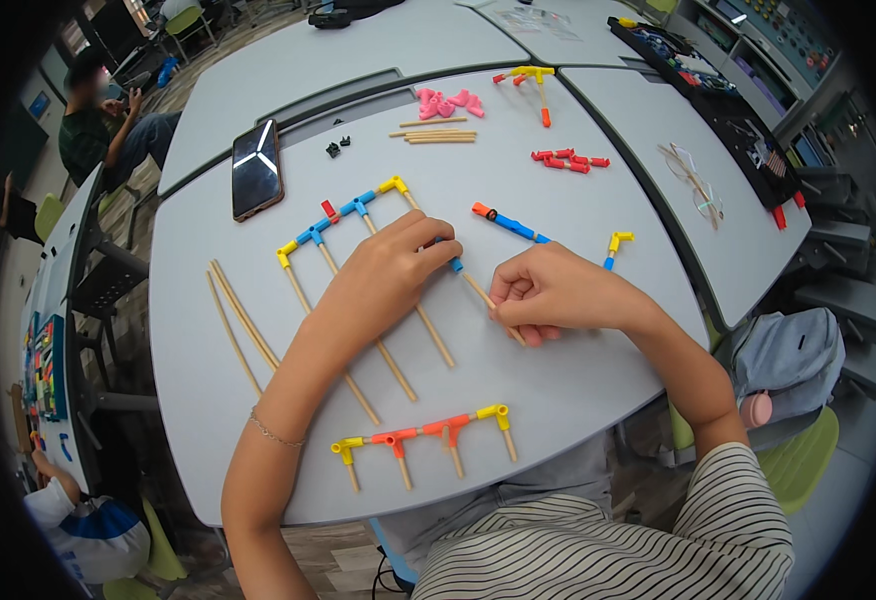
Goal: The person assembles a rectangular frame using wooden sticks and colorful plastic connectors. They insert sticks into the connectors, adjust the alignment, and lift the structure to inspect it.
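Observation:
My left hand pinches a blue plastic connector, partly hidden by the fingers. My right hand grips a thin wooden stick whose far end meets that connector. Under my left forearm and hand lies a comb-shaped frame of blue and yellow connectors with several long sticks. Nearer to me is a smaller frame of orange and yellow connectors with short sticks. Just beyond my right hand lies a blue rod with an orange tip. A yellow elbow connector on a blue piece is right of it.
Loose sticks lie left of my forearm. Farther back are a phone, pink connectors, more sticks, red connectors and a yellow-red assembly. An open black case stands at right. A person sits far left.

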Tool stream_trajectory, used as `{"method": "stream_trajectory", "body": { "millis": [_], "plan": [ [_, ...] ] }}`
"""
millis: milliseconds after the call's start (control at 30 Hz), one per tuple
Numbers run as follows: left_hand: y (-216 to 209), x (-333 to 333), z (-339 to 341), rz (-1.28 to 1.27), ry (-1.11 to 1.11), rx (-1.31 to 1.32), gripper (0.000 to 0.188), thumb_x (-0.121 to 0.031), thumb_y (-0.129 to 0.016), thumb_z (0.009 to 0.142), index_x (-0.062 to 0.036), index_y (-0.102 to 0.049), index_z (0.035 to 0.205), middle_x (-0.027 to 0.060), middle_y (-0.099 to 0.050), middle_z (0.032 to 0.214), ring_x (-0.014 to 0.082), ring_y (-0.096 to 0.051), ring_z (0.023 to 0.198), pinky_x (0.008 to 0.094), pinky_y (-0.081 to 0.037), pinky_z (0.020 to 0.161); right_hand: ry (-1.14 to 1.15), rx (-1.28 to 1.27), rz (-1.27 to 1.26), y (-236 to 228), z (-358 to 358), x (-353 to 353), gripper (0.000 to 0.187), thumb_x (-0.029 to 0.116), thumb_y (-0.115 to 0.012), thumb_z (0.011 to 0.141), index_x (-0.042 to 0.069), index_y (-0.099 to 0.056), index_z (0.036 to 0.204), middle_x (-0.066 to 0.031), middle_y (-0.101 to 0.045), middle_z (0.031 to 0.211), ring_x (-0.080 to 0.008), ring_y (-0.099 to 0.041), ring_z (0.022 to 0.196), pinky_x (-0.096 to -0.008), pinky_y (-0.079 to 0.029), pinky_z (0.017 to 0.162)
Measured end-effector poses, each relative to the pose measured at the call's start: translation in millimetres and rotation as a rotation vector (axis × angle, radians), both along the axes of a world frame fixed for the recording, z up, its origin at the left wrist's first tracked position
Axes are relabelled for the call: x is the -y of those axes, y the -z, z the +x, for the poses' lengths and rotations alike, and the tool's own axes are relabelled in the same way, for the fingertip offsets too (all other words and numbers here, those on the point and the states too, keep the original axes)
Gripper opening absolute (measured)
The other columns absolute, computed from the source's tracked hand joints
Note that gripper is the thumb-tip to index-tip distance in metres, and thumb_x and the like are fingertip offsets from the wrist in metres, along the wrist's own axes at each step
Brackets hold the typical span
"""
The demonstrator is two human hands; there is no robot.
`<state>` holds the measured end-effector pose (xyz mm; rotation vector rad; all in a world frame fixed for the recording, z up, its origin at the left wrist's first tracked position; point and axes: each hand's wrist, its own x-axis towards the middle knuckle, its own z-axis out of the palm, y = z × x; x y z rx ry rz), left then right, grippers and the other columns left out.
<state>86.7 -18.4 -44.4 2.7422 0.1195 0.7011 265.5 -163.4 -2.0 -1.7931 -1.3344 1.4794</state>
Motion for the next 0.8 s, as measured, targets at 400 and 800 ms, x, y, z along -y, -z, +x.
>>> {"method": "stream_trajectory", "body": {
  "millis": [400, 800],
  "plan": [
    [0, 0, -2, 0.079, 0.038, 0.066, 0.027, 0.008, -0.068, 0.070, -0.0015, -0.069, 0.095, 0.0076, -0.067, 0.101, 0.0253, -0.064, 0.091, 0.0359, -0.055, 0.075, 0.151, 0.054, 0.187, 10, -17, -2, 0.018, 0.014, -0.066, 0.085, -0.002, -0.063, 0.079, -0.0050, -0.064, 0.058, -0.0088, -0.060, 0.049, -0.0230, -0.043, 0.047],
    [2, 7, -9, 0.151, 0.104, 0.107, 0.031, 0.007, -0.068, 0.064, -0.0002, -0.068, 0.095, 0.0079, -0.066, 0.098, 0.0256, -0.064, 0.085, 0.0349, -0.055, 0.069, 0.177, -0.010, 0.248, 25, -23, -1, 0.023, 0.013, -0.070, 0.090, -0.001, -0.062, 0.074, -0.0051, -0.063, 0.057, -0.0086, -0.059, 0.046, -0.0227, -0.041, 0.045]
  ]
}}
